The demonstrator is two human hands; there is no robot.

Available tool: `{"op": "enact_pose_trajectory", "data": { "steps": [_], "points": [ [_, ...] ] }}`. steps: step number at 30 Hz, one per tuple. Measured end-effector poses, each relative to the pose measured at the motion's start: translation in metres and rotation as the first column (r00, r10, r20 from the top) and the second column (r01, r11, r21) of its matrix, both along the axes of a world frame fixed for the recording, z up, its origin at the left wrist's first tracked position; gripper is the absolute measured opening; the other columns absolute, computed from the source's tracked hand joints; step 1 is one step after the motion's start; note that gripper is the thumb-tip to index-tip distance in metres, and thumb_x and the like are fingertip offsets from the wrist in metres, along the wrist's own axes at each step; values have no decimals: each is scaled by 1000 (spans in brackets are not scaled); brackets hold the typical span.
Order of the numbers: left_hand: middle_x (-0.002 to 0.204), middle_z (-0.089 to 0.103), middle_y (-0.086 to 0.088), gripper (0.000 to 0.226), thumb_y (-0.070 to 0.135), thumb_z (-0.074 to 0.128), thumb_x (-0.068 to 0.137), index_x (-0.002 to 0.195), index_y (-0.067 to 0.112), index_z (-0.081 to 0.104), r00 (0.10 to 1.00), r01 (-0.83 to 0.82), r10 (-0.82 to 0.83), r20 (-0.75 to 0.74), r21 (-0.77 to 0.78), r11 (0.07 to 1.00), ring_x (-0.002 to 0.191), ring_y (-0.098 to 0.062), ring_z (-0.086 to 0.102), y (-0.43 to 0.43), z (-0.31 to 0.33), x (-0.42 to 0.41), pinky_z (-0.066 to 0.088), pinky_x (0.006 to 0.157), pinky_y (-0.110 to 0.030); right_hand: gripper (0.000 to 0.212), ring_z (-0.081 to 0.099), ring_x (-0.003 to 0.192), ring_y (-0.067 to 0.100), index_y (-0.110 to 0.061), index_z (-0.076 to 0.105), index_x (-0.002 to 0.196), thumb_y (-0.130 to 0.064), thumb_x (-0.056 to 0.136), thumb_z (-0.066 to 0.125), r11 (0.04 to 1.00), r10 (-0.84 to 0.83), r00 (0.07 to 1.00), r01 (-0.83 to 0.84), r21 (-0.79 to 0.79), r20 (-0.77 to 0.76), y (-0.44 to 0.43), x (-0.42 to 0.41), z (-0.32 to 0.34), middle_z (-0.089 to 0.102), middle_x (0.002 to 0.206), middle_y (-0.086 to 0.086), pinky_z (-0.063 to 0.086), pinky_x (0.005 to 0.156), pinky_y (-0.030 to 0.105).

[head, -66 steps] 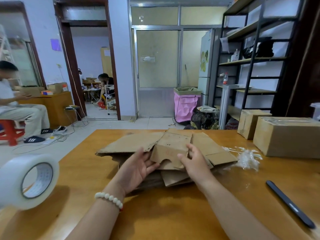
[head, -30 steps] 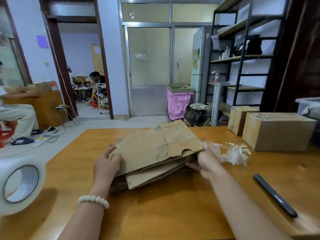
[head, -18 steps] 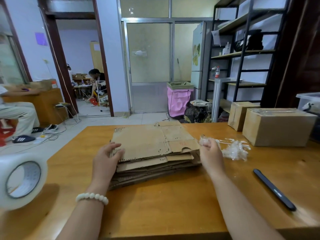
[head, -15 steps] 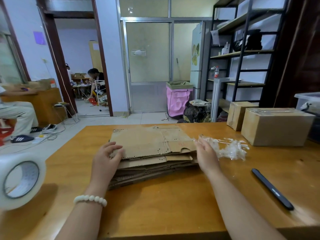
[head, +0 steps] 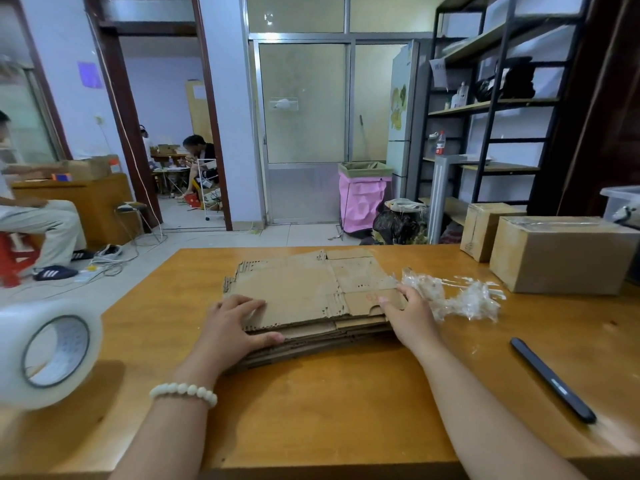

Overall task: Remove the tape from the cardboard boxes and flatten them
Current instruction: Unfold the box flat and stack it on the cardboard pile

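No legible text anywhere. Faint red marks (head: 372, 296) on top sheet of flattened cardboard stack (head: 301, 292), centre of frame: unreadable. Fine print inside core of tape roll (head: 52, 351), left edge: blurred. White paper sign (head: 439, 69) on shelf, upper right: bluish lines, too small. Red label on bottle (head: 440, 144) (right of centre): no letters resolved. Three white stripes on dark sandal (head: 55, 273), left.

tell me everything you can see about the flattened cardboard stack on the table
The flattened cardboard stack is several brown corrugated sheets lying flat in the middle of the wooden table. The top sheet shows fold creases, ragged edges, a notch near its right corner and a faint red mark. The left hand rests on its near left corner, the right hand on its near right corner. Crumpled clear tape lies just beside its right edge.
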State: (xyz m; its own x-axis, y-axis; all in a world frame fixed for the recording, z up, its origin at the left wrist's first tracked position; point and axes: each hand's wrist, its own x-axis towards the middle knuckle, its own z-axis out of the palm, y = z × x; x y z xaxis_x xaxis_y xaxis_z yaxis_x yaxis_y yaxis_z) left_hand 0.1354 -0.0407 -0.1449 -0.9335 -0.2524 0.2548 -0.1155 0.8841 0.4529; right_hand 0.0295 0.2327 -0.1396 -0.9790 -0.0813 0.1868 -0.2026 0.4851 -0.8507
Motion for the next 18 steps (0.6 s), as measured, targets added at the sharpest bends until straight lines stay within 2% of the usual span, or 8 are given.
{"op": "enact_pose_trajectory", "data": {
  "steps": [3, 5, 7, 9, 12, 14, 16, 18],
  "points": [
    [102, 57, 11, 83, 94, 43, 56, 112, 35, 61, 984, 5, 27, -177, 176, 984, 102, -14, 48, 5, 2, 3, 42, 90, -37, 51, 42, 124, 21, -15, 39, 138, -29, 92, 57, 998, 16, 999, -13, -55, 43, -1, -2, -1, 39, 142, 3, 39, 93, 34],
    [90, 59, 8, 69, 85, 44, 75, 107, 27, 63, 955, 24, 118, -272, 468, 883, 86, -14, 55, 12, 8, 4, 44, 74, -30, 50, 44, 111, 17, -14, 40, 134, -31, 91, 59, 997, 40, 997, -35, -69, 68, -3, -3, -3, 43, 136, 4, 38, 83, 30],
    [85, 53, 1, 53, 65, 46, 88, 109, 18, 61, 926, -33, 271, -263, 659, 751, 74, -14, 52, 8, 9, -1, 41, 65, -27, 50, 44, 104, 16, -15, 41, 131, -36, 89, 60, 996, 47, 995, -40, -81, 92, -5, -5, -3, 45, 130, 3, 36, 79, 30],
    [107, 55, -6, 47, 50, 56, 94, 127, 17, 52, 901, -161, 399, -173, 720, 675, 88, -19, 56, -5, 6, -5, 48, 76, -36, 52, 44, 100, 16, -16, 39, 130, -41, 89, 59, 997, 45, 993, -39, -62, 106, -6, -5, -4, 46, 122, 0, 35, 76, 30],
    [146, 41, -14, 71, 39, 64, 91, 149, 16, 32, 922, -296, 386, 39, 715, 634, 124, -33, 49, -18, 1, -10, 43, 103, -47, 53, 44, 92, 14, -18, 36, 130, -46, 90, 57, 999, 39, 994, -37, -23, 104, -7, -5, -5, 43, 110, -4, 34, 62, 26],
    [150, 39, -14, 72, 35, 61, 94, 152, 11, 27, 932, -301, 357, 65, 688, 660, 128, -33, 47, -19, 0, -12, 42, 101, -39, 55, 45, 92, 14, -18, 36, 130, -48, 89, 58, 999, 51, 994, -52, 5, 98, -6, -4, -5, 43, 111, -4, 35, 61, 26],
    [149, 41, -14, 68, 32, 59, 95, 152, 9, 29, 940, -293, 332, 81, 690, 662, 125, -32, 49, -18, 3, -13, 42, 94, -35, 59, 46, 99, 16, -17, 35, 130, -48, 87, 61, 997, 71, 992, -72, 11, 106, -4, -5, -5, 46, 121, -1, 41, 72, 28],
    [140, 50, -17, 64, 30, 61, 93, 148, 7, 36, 947, -278, 303, 106, 743, 609, 110, -32, 57, -21, 5, -12, 49, 82, -38, 62, 46, 107, 17, -17, 36, 131, -48, 85, 65, 996, 90, 989, -91, -1, 117, 0, -8, -5, 45, 133, 2, 41, 85, 31]
  ]
}}
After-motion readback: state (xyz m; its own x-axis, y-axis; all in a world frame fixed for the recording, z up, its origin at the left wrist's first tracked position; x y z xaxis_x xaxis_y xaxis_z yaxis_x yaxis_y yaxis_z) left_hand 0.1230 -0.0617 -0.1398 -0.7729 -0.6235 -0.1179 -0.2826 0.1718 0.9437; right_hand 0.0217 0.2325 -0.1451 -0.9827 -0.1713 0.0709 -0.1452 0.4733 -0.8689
